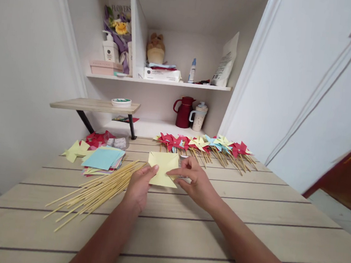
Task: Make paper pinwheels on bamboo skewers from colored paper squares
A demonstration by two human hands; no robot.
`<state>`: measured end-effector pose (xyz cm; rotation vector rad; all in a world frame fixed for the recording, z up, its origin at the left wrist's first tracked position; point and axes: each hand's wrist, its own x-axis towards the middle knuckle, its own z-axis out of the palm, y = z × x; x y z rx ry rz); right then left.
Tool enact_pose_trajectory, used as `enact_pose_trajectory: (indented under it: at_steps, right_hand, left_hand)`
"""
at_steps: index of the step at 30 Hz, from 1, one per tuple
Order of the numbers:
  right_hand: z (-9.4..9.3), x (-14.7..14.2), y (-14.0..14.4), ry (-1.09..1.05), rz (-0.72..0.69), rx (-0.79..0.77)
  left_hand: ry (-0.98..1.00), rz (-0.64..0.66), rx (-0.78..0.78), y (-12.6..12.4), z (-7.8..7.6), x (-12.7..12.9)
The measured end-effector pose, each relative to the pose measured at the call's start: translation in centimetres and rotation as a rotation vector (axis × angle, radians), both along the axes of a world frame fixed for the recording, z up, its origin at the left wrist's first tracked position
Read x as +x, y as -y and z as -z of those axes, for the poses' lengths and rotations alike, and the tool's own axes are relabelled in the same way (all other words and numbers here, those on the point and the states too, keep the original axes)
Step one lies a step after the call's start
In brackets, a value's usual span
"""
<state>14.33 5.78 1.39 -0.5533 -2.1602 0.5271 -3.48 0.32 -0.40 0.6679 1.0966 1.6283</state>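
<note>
A pale yellow paper square (pixel 162 172) is held up over the wooden table, with slits running inward from its corners. My left hand (pixel 138 186) grips its left side, thumb on top. At the paper's right side, my right hand (pixel 194 179) has thumb and index finger closed on a slit edge. Thin wooden sticks (pixel 96 194) lie in a loose bundle left of my left hand. Beyond them is a stack of coloured paper squares (pixel 103 158), light blue on top. Finished paper pinwheels (pixel 199 143) on sticks lie behind my right hand.
Yellow cut paper (pixel 77 150) and red paper pieces (pixel 97 139) lie at the back left, by a small raised shelf (pixel 95 105). A dark red jug (pixel 184 112) and a speckled cup (pixel 199 117) stand behind the pinwheels. A cable (pixel 316 100) hangs down the right wall.
</note>
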Motion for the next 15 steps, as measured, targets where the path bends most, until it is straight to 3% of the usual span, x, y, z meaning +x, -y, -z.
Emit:
enact_pose_trajectory:
  at_steps: [10, 15]
  right_hand:
    - [0.55, -0.22, -0.21, -0.078, -0.012, 0.020]
    - [0.60, -0.56, -0.25, -0.081, 0.038, -0.087]
  left_hand:
    - [-0.071, 0.020, 0.039, -0.10, 0.30, 0.18]
    - [-0.138, 0.034, 0.078, -0.16, 0.74, 0.30]
